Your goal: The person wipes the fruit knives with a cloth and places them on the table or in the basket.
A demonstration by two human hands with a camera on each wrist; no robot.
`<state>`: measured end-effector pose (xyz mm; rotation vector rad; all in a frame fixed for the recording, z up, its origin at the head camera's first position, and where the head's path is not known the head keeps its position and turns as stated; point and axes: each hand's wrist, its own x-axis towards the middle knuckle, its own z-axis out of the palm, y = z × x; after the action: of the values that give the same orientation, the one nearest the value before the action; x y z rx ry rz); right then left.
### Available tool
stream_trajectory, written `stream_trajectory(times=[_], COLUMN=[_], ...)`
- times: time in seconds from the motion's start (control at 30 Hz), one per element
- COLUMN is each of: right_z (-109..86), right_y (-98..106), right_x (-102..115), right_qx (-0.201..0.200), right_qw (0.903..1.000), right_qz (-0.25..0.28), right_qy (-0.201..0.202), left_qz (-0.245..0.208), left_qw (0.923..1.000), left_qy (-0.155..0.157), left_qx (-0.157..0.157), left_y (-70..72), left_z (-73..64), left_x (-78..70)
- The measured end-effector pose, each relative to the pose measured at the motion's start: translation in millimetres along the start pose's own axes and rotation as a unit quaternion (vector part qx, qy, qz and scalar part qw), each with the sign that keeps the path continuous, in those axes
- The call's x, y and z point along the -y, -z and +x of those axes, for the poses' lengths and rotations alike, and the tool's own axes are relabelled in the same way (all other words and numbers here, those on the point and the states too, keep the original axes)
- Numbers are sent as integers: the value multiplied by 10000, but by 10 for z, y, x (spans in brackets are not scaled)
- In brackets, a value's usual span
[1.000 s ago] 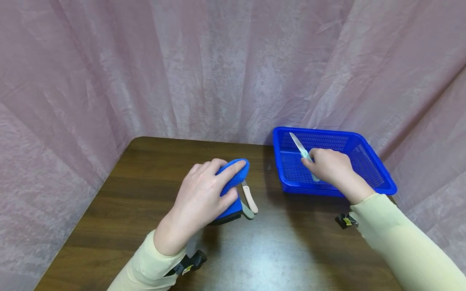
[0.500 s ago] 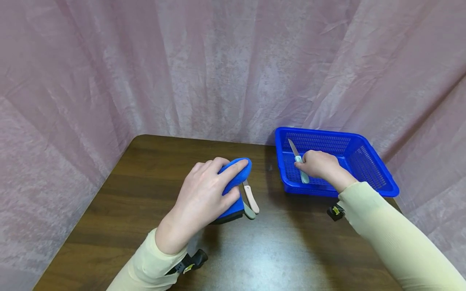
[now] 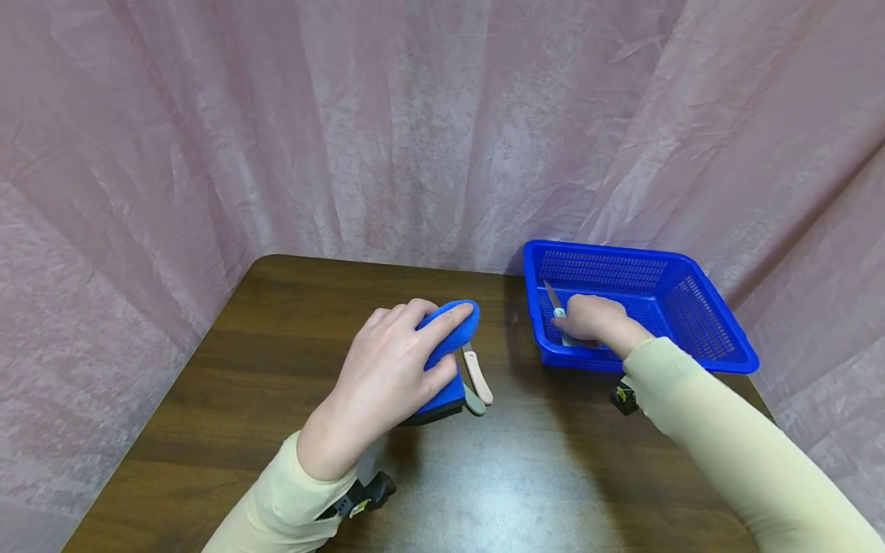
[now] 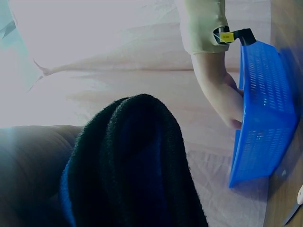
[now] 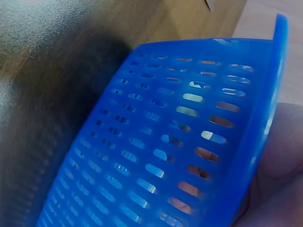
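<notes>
Left hand (image 3: 387,361): fingers curled around folded blue cloth (image 3: 447,393)
Right hand (image 3: 596,318): fingers gripping mint-handled knife (image 3: 558,312) inside blue plastic basket (image 3: 608,248), near its left wall
Cream-handled knife (image 3: 478,379): just beside cloth
Open room: table (image 3: 512,445) strip before basket's left edge

A pink crushed-velvet curtain (image 3: 387,138) hangs in vertical folds just behind the far edge of a dark brown wood-grain table (image 3: 290,330), continuing at left and right. The tabletop shows 1 rounded far corner, at the left, and 1 whitish reflection (image 3: 494,491) across its glossy near part.
</notes>
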<state>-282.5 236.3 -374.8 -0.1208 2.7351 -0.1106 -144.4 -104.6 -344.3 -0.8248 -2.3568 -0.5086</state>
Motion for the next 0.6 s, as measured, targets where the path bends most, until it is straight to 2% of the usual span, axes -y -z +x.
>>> stream_trajectory(times=[0.2, 0.4, 0.57, 0.6], right_z=[42, 142, 96, 32], right_y=[-45, -144, -153, -118], right_x=[7, -37, 3, 57], right_qx=[-79, -94, -96, -128], right_qw=[10000, 9998, 9996, 9996], right_qz=[25, -173, -261, -248], right_qy=[-39, -17, -22, -70], left_qz=[9, 17, 29, 34], left_qw=[10000, 10000, 10000, 10000], left_qy=[-4, -11, 23, 25], left_qx=[-27, -2, 46, 51], left_y=[-5, -6, -7, -6], left_z=[-5, -4, -8, -9], left_x=[12, 12, 15, 15])
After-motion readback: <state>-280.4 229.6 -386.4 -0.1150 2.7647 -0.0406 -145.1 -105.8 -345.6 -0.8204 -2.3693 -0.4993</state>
